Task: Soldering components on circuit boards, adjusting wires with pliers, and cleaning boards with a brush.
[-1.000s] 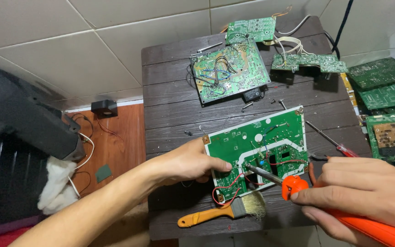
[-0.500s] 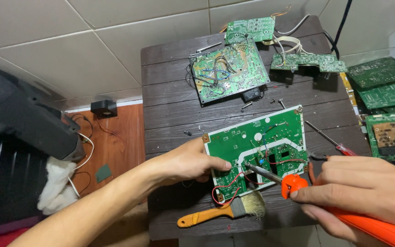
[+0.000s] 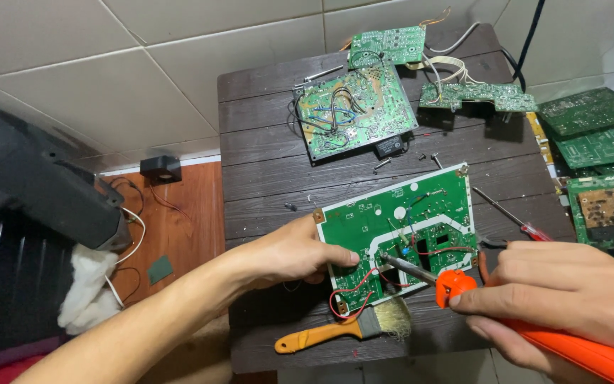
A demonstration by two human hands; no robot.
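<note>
I take the dark wooden table [image 3: 264, 149] as my landmark. At its near middle lies the green circuit board [image 3: 399, 227], tilted, with red wires looping off its near corner. My left hand [image 3: 289, 249] rests on the board's left edge, fingers curled and thumb pressed flat on it, pinning it to the table. My right hand [image 3: 570, 299] is at the table's near right corner, closed in a pinch around the orange soldering iron [image 3: 527, 320], its tip [image 3: 386, 259] touching the board's near centre.

I judge my left thumb to be the main risk: it sits just beside the tip, so a slip could burn it. The red wires [image 3: 353, 288] lie near the shaft and could scorch. The brush [image 3: 342, 331], at the table's near edge, has bristles close under the iron.
</note>
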